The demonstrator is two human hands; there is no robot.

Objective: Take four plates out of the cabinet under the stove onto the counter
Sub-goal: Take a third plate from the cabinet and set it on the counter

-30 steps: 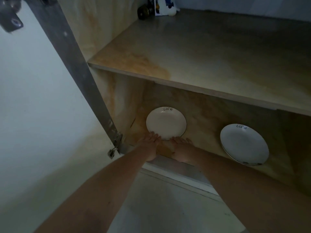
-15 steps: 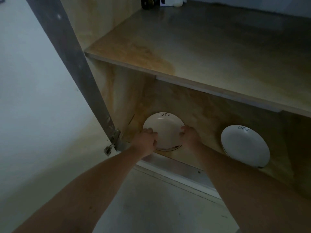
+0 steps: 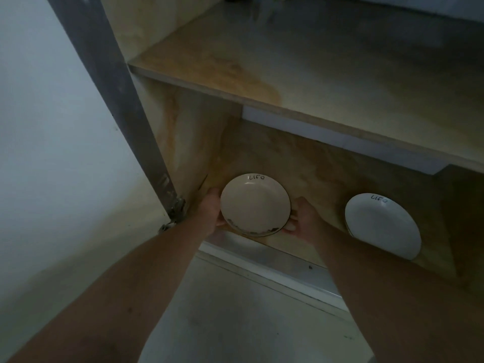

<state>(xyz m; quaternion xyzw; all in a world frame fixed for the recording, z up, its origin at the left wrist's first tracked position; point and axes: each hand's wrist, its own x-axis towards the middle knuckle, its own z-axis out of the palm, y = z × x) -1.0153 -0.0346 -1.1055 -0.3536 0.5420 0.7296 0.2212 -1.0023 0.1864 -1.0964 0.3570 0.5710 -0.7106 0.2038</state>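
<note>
Head view: stained plywood cabinet floor, dim.

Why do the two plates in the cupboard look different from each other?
The left plate is held at its two edges by the left hand and the right hand; the right plate is touched by nobody. The left plate looks cream and warmly lit, the right plate paler and greyer. The left plate shows dark marks along its near rim; the right plate's rim looks plainer. Both are round, with handwriting near the top edge.
</note>
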